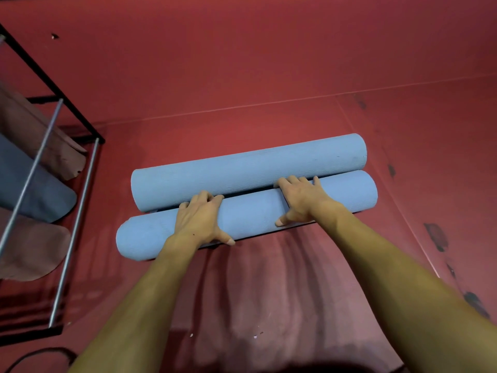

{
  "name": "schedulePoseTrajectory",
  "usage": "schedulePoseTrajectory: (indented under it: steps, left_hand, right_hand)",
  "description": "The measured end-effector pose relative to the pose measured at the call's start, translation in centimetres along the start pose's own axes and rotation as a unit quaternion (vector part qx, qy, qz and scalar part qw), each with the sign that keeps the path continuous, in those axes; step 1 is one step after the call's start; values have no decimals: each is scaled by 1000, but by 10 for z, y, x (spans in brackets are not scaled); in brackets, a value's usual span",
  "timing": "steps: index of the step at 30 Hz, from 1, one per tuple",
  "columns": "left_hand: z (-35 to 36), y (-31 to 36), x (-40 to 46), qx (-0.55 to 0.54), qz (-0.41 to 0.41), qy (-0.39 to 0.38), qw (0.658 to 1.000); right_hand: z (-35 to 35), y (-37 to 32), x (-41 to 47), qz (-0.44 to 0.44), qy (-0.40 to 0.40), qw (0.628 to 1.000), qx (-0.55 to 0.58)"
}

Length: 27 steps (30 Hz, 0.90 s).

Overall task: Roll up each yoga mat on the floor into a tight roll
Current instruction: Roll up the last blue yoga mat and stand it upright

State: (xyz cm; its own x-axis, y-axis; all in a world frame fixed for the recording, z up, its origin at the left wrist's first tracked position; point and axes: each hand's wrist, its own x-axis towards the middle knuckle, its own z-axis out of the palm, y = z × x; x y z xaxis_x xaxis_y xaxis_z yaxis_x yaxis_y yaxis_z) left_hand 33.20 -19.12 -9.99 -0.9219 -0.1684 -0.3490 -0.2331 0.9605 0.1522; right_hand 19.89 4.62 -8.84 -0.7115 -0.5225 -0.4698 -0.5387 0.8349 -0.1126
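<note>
At frame centre on the red floor (269,63), two blue rolls side by side: near roll (250,214) under both hands, far roll (247,170) touching behind it. Left hand (200,219) and right hand (302,199) pressing flat, fingers draped over, not clenched. Risk if pressure eases: springing loose, ends telescoping. Rack (80,168) with rolled mats at left.
</note>
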Motion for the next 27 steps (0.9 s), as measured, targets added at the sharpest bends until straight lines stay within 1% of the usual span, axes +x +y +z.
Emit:
schedulePoseTrajectory:
  steps: [3, 6, 9, 11, 13, 14, 15, 19, 22, 24, 27]
  left_hand:
    - [1, -1, 3, 7, -2, 4, 1000]
    - [-1, -3, 4, 8, 11, 14, 1000]
    - [-8, -6, 6, -14, 11, 6, 1000]
    - [-13, -8, 6, -41, 12, -44, 998]
    - [-14, -10, 3, -83, 22, -118, 989]
    - [-13, -12, 1, -102, 23, -141, 985]
    - [-12, -12, -1, -113, 24, -147, 982]
    - [-11, -9, -6, -123, 15, -131, 984]
    - [-15, -3, -10, -104, 18, -81, 991]
    - [-17, 0, -11, -90, 4, -54, 994]
    - [-19, 2, -10, -90, -8, -39, 995]
  right_hand:
    - [1, 1, -2, -5, -4, 1000, 2]
    - [8, -2, -3, -6, -14, 999, -30]
    - [14, -4, -1, 1, 14, 998, -65]
    - [9, -3, 1, -9, -10, 998, -67]
    - [1, 1, 1, -15, -70, 996, -58]
    - [-2, 2, 2, -15, -94, 994, -50]
    - [-3, 2, 1, -16, -105, 993, -44]
    - [-1, -2, -3, -3, -96, 995, -27]
    - [5, 7, -8, -25, -50, 998, -15]
    - [7, 13, -8, -36, -26, 999, -26]
    - [5, 13, -5, -43, -30, 998, -47]
